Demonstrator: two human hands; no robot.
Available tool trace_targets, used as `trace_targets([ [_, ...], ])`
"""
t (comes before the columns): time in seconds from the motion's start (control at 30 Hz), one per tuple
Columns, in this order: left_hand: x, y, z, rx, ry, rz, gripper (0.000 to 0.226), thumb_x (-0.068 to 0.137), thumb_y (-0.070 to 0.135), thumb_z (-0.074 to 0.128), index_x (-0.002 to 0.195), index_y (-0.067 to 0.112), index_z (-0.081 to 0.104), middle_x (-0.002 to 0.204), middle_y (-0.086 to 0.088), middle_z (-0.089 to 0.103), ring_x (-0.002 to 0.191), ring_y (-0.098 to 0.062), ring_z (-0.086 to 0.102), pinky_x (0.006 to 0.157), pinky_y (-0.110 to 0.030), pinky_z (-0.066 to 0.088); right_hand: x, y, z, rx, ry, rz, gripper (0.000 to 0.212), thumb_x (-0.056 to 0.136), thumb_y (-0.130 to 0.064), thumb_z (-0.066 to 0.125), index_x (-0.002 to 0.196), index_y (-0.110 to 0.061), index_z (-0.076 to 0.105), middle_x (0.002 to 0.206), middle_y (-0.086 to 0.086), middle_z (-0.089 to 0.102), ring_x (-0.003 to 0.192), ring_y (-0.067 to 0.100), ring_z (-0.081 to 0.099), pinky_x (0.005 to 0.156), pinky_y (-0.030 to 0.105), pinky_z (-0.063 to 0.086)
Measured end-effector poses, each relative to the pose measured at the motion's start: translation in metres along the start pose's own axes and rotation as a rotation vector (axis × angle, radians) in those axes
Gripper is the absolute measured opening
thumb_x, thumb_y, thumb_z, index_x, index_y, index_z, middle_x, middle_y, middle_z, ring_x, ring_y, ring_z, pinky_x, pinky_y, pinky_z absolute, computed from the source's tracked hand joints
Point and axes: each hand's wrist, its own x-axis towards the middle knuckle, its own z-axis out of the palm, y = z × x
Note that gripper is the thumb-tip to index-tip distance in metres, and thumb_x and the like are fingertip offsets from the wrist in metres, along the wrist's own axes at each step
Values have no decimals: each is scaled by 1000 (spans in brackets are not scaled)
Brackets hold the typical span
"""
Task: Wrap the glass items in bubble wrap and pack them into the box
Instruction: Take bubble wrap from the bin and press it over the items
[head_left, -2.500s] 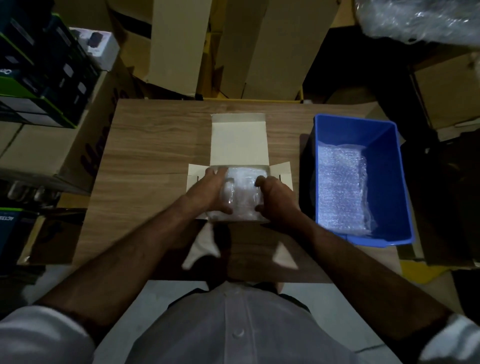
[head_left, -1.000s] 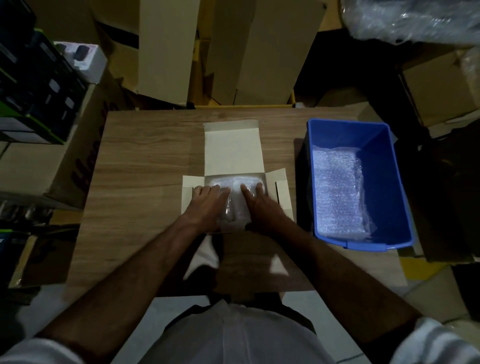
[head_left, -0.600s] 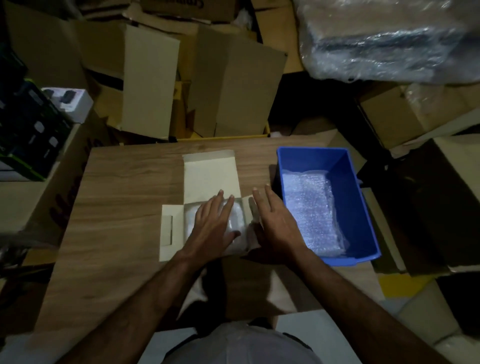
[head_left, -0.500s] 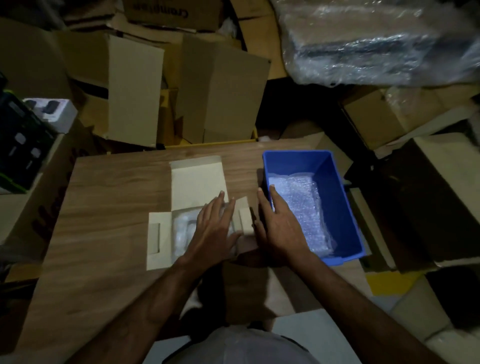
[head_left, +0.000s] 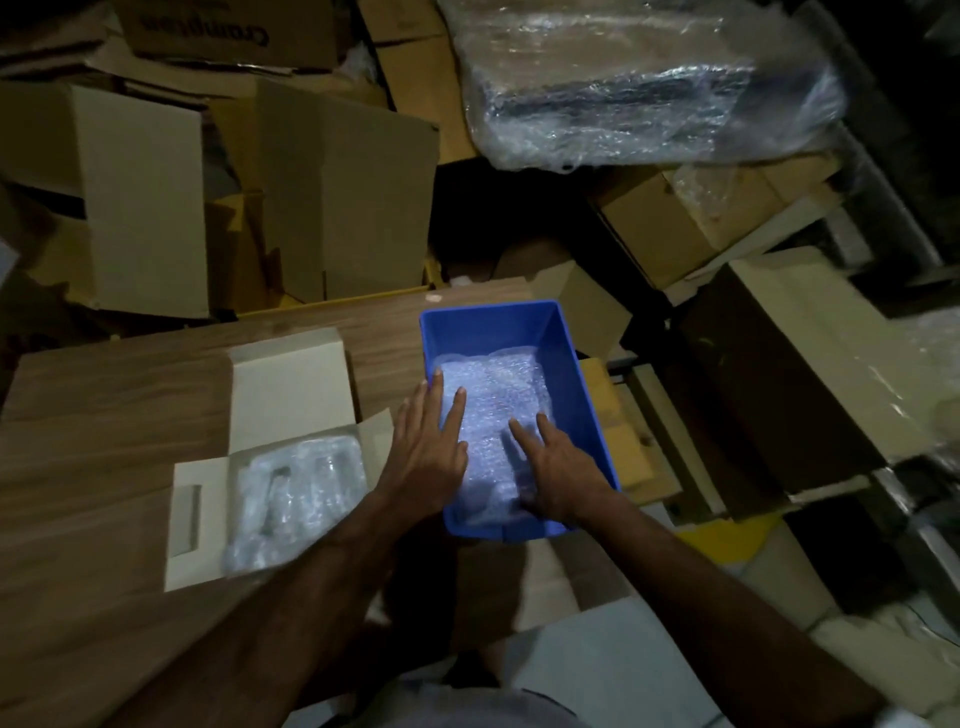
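A small white cardboard box (head_left: 288, 384) lies open on the wooden table, lid flap up. Inside it sits a bubble-wrapped glass item (head_left: 293, 493). To its right stands a blue plastic bin (head_left: 488, 325) holding bubble wrap (head_left: 491, 410). My left hand (head_left: 428, 447) reaches over the bin's left wall, fingers straight, lying flat on the wrap. My right hand (head_left: 558, 475) is inside the bin, fingers spread on the same wrap. Neither hand grips anything.
The wooden table (head_left: 114, 395) runs left of the box. Stacked cardboard cartons (head_left: 337, 197) crowd the far edge. A large plastic-wrapped bundle (head_left: 644, 83) sits at the back right, more cartons (head_left: 779, 374) right of the bin.
Both hands left the wrapped item in the white box and moved right into the blue bin, onto the bubble wrap. The view swung right and up.
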Motion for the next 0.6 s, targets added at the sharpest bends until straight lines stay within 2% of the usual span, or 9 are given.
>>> trace_targets([
  [0.07,2,0,6,23,-47,-14,72,88,26,46,155,5,33,164,-29,10,150,-49,17,114,-66,27,11,9,0,-110,-86,31,105,89,-46,71,162,-22,-1,165,28,-4,147,42,26,109,47,40],
  [0.13,5,-1,10,7,-62,-32,77,85,18,51,157,8,28,166,-26,1,153,-46,6,117,-65,20,24,14,6,-160,-98,14,73,105,-25,48,162,-22,3,163,32,-3,142,44,33,103,49,44],
  [0.2,7,-1,12,-8,-42,-50,80,84,11,56,159,12,26,167,-23,-4,154,-44,1,118,-63,16,31,15,11,-72,-123,42,56,109,-15,30,162,-21,11,161,37,2,134,46,42,98,50,46],
  [0.3,6,1,12,-60,-21,-64,79,85,7,55,159,14,27,167,-21,-5,154,-42,-1,120,-56,11,41,13,21,-27,-7,36,44,106,-19,32,147,-11,43,142,43,37,110,52,60,84,53,53],
  [0.33,6,2,11,-78,-16,-69,78,85,8,51,159,15,28,167,-21,-4,154,-41,0,120,-54,11,44,14,26,-32,15,13,41,104,-18,32,140,-10,51,135,43,43,102,52,63,77,54,55],
  [0.4,6,2,13,-99,-2,-70,78,83,9,46,158,15,29,167,-21,-2,154,-41,1,119,-51,10,44,17,29,-158,11,-56,37,106,-15,32,139,-12,48,137,30,42,107,42,63,79,47,54],
  [0.47,7,1,15,-108,17,-60,79,84,4,52,159,16,28,167,-21,-3,153,-39,-1,119,-50,8,44,21,26,-174,-32,-86,35,107,-14,31,138,-15,47,136,17,43,111,33,61,82,43,53],
  [0.53,7,1,16,-114,28,-58,82,84,-1,57,159,16,27,167,-19,-5,153,-35,-5,120,-49,7,49,24,24,-177,-4,-108,37,108,-15,29,139,-15,48,135,16,45,116,34,59,87,43,51],
  [0.6,7,2,15,-130,27,-58,83,84,-2,57,159,17,27,167,-18,-7,153,-36,-5,120,-50,8,52,24,28,-149,-27,-147,46,106,-20,19,145,-11,42,138,20,47,123,37,52,96,44,46],
])
